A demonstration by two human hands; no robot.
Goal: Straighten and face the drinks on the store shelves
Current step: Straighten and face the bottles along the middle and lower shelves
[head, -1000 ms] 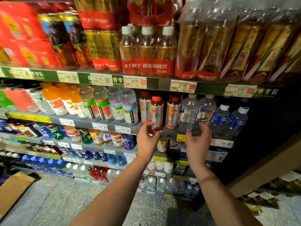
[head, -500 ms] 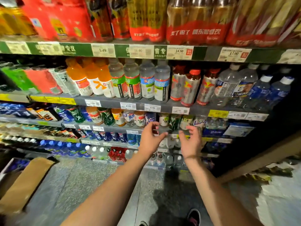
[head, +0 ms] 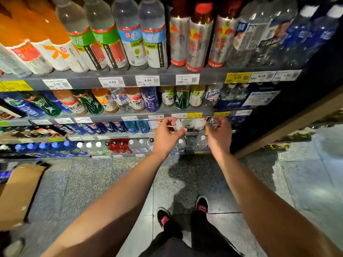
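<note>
Store shelves hold rows of drinks. My left hand (head: 167,133) and my right hand (head: 220,133) reach side by side toward a low shelf of small white bottles (head: 189,124). Both hands hover in front of these bottles with loosely curled fingers and hold nothing I can make out. A small clear bottle (head: 212,122) sits at my right fingertips; whether they touch it I cannot tell. Above are a row of mixed small bottles (head: 182,98) and, higher, silver red-capped bottles (head: 198,41) and clear bottles with green labels (head: 104,39).
Orange drinks (head: 46,43) stand at the upper left. The lowest shelf carries blue-capped and red bottles (head: 118,146). A cardboard box (head: 18,193) lies on the floor at the left. My shoes (head: 164,217) are on the grey tiles. A wooden panel edge (head: 289,125) closes the shelving's right side.
My view has tilted down and both hands have dropped from the silver red-capped bottles' shelf to the low shelf of small white bottles.
</note>
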